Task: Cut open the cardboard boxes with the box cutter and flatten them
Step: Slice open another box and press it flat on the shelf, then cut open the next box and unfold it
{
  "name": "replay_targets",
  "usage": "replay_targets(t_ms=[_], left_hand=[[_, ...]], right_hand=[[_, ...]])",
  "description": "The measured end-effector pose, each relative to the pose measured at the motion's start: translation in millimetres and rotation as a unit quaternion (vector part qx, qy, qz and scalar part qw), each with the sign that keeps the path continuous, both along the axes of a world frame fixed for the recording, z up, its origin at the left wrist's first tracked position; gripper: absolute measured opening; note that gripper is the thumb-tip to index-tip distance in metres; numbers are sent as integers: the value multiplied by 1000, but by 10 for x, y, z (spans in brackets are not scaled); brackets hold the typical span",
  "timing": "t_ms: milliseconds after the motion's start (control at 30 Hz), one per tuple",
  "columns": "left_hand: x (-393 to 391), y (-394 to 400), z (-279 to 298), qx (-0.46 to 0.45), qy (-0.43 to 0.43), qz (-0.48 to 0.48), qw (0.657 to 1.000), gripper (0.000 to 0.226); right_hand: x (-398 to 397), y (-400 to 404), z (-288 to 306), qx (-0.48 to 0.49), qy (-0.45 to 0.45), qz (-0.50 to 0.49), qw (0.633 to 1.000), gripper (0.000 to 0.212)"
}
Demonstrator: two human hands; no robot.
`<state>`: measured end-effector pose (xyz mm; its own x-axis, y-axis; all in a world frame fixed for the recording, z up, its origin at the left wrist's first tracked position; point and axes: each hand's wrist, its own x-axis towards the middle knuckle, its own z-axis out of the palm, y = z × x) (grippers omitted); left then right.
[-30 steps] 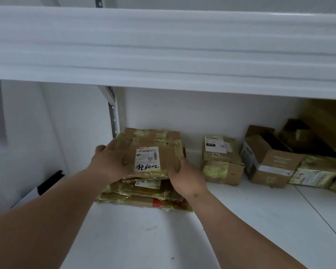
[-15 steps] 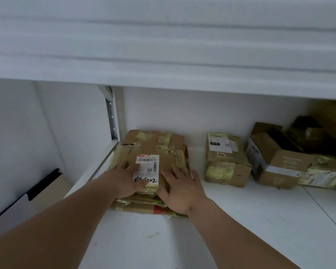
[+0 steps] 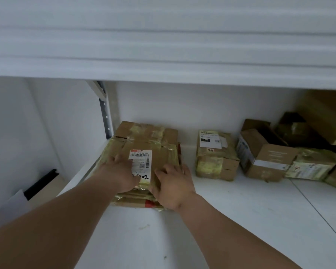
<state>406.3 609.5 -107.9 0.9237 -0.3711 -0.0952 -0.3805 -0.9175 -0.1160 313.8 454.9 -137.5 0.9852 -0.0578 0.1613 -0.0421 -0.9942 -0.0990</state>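
A stack of flattened cardboard boxes (image 3: 144,140), wrapped in yellowish tape, lies at the left end of the white shelf (image 3: 231,210). The top one carries a white barcode label with handwriting. My left hand (image 3: 118,173) rests flat on the top box, its fingers covering part of the label. My right hand (image 3: 173,183) presses flat on the stack's near right corner. No box cutter is in view.
To the right stand a small taped box (image 3: 215,156), an opened box (image 3: 264,152) and more taped parcels (image 3: 312,167) at the back right. A white shelf board (image 3: 163,45) hangs low overhead. A metal upright (image 3: 105,111) stands behind the stack.
Both hands lowered the top flattened box from a held position onto the stack, then shifted from gripping its sides to lying flat on top.
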Motion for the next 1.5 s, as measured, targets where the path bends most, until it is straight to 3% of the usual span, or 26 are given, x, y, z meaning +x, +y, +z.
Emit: replay_targets(t_ms=[133,333,433,533,600,700,833,1100,1333,1500], left_hand=[[-98,-106,148,-40,-32,-9,999,58],[-449,-583,438,-173,-74,-64,980,33],[-597,-887,494,-183,-87,-110,973,19],[-679,-1175,477,-195,-61,-118,972,32],[-696,-1342,437,-189,-46,-114,974,38],[-741,-1553,395,-192,11,-96,977,55],[-697,-1779,250,-221,66,-79,970,64],[-864,-2003,-5,-246,103,-45,963,79],[-1222,-2009,-96,-215,0,-47,975,59],[-1525,-2045,-101,-175,-109,-115,972,53]], right_hand=[[-158,-264,72,95,-32,0,995,43],[-340,-820,50,103,-132,-102,981,35],[-443,-1143,81,124,-143,-182,965,48],[-490,-1434,104,181,-82,-245,949,71],[-493,-1603,82,193,-27,-260,946,73],[-457,-1801,26,257,-3,-237,937,56],[-455,-1943,-12,357,-69,-190,912,35],[-730,-2182,-154,443,-112,-125,880,22],[-1024,-2247,-263,485,-126,-113,858,23],[-1358,-2250,-280,367,-119,-124,914,40]])
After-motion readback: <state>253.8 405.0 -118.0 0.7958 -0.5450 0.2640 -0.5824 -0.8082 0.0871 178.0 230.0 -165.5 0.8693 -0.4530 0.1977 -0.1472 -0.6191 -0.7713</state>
